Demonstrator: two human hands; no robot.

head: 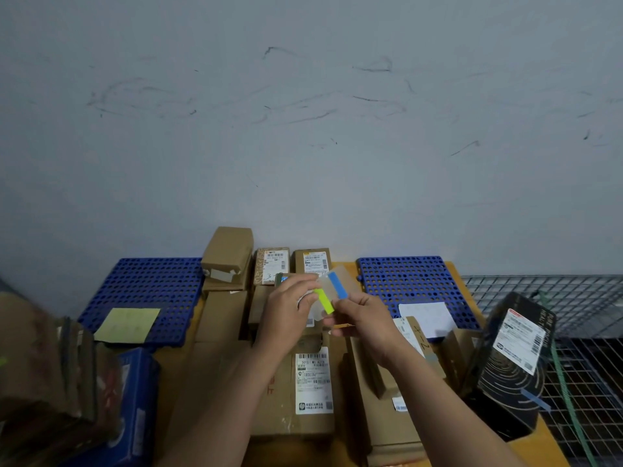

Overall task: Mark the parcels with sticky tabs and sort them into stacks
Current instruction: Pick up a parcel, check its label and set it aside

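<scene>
Both my hands are raised over a cluster of cardboard parcels. My right hand [362, 318] pinches the lower edge of a clear sheet of sticky tabs [333, 293] bearing a blue strip and a yellow-green strip. My left hand [290, 306] pinches at the sheet's left edge, by the yellow-green tab [325, 301]. Directly below lies a large brown parcel [296, 389] with a white shipping label. More brown parcels [227, 256] stand behind, near the wall. A black box [512, 362] with a white label and a blue tab leans at the right.
Two blue perforated mats [145, 291] [418, 281] lie left and right, one with a yellow sheet [126, 325], one with a white sheet [426, 315]. A wire mesh rack [573, 332] runs along the right. A blue box [135, 406] and brown packages sit at the left.
</scene>
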